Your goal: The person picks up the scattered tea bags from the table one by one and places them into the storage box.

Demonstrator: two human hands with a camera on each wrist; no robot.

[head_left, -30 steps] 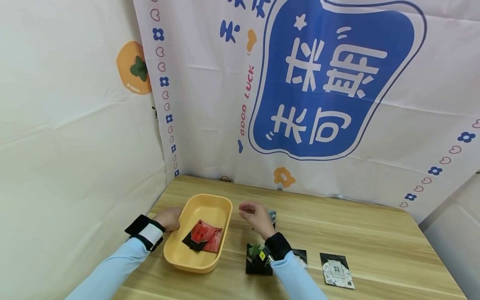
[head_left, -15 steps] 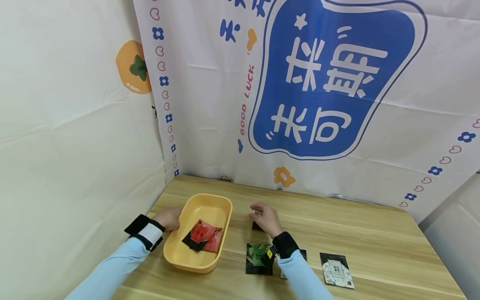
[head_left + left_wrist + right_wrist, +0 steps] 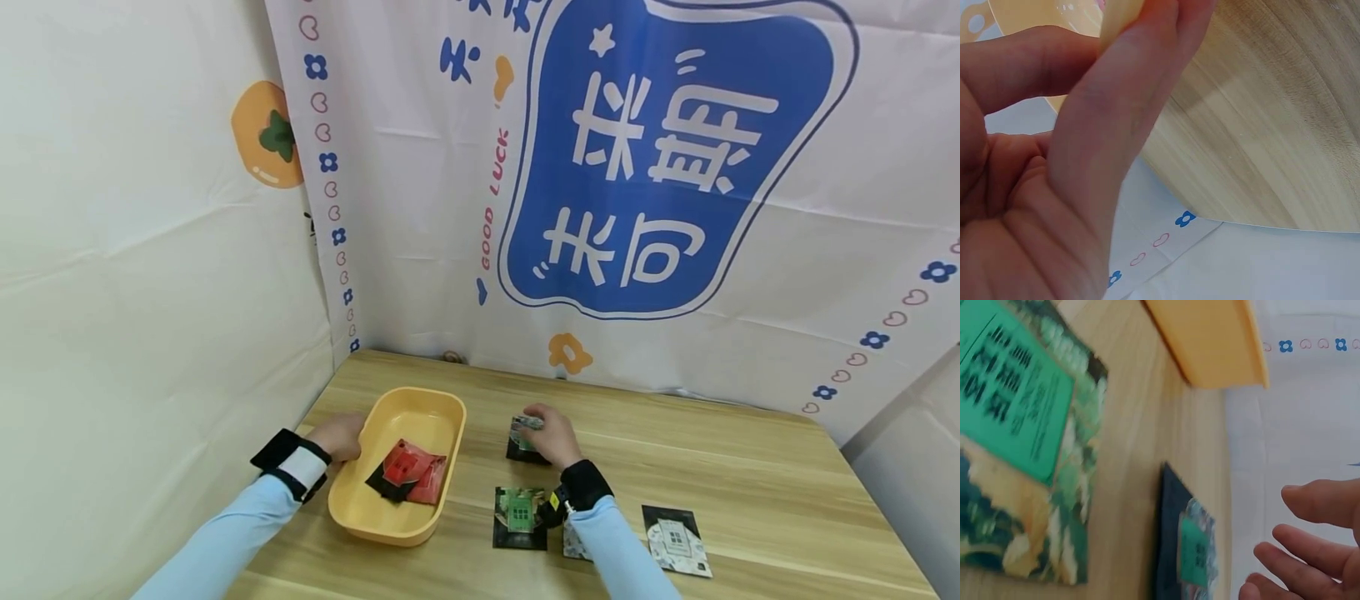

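A yellow plastic tray [image 3: 414, 418] stands on the left of the table, holding red and black flat packets [image 3: 406, 468]. My left hand [image 3: 337, 435] grips its left rim; in the left wrist view the fingers [image 3: 1104, 106] pinch the tray's wall. To the right of the tray, my right hand [image 3: 553, 437] hovers at the edge of a dark packet [image 3: 522, 451] with a green label, partly covering it in the head view. In the right wrist view a gap separates the thumb [image 3: 1319, 501] from the fingers, and nothing is between them.
A black packet with a green label [image 3: 521, 518] lies nearer me. Beside it another packet [image 3: 574, 543] is partly hidden by my right forearm. Farther right lies a black-and-white packet [image 3: 677, 542]. Printed cloth [image 3: 420, 275] hangs behind the wooden table [image 3: 750, 467].
My right hand has moved right, away from the tray, uncovering more of the dark packet, which stays on the table. The left hand and the tray have stayed in place.
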